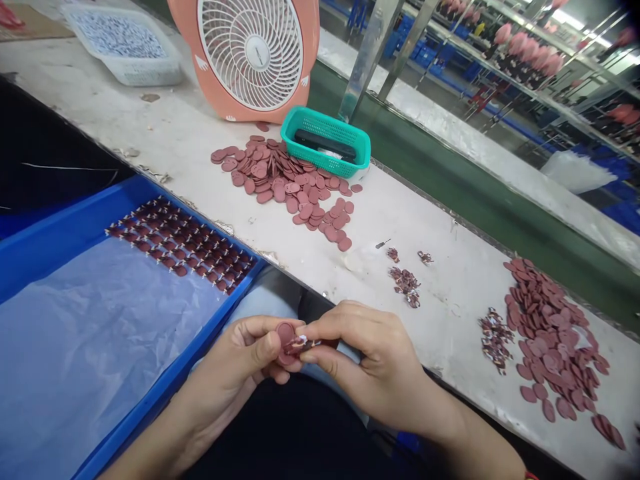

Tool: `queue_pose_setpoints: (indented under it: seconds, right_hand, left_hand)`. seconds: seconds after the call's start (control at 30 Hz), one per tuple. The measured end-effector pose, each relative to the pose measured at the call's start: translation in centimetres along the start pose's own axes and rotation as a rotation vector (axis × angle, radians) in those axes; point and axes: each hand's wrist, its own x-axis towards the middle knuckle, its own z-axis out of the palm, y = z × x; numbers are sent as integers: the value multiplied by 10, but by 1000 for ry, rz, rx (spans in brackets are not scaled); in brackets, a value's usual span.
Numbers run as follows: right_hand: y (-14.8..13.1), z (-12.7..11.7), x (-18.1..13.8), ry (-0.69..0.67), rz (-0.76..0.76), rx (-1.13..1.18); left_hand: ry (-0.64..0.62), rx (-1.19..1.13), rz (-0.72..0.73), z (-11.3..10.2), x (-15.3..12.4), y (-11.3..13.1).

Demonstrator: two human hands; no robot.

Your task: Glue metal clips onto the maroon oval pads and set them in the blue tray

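Observation:
My left hand [239,363] and my right hand [363,357] meet above my lap, just in front of the table edge. My left hand pinches a small round dark-red disc [286,331]. Against that disc, my right hand pinches a small dark-red clip piece with a metal part [306,345]. A pile of the same discs [293,183] lies on the white table [165,127] ahead. Another pile of discs [553,340] lies at the right. Small heaps of clip pieces [406,281] lie between the piles.
A blue tray [60,230] lined with clear plastic sits at my left, with rows of assembled pieces [183,243]. A teal basket [326,140], a pink fan [255,53] and a white basket [120,43] stand farther back. A green conveyor [475,200] runs behind the table.

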Motion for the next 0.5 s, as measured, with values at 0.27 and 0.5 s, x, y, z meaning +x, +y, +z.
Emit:
queue_pose_setpoints:
  seconds: [0.27,0.5]
  right_hand:
    - [0,-1,2,-43,-65,-73]
    - [2,2,2,-46,-88,-75]
  left_hand:
    - [13,-1,-16,-1,3,0]
    - [45,-35,-27,2,1,0]
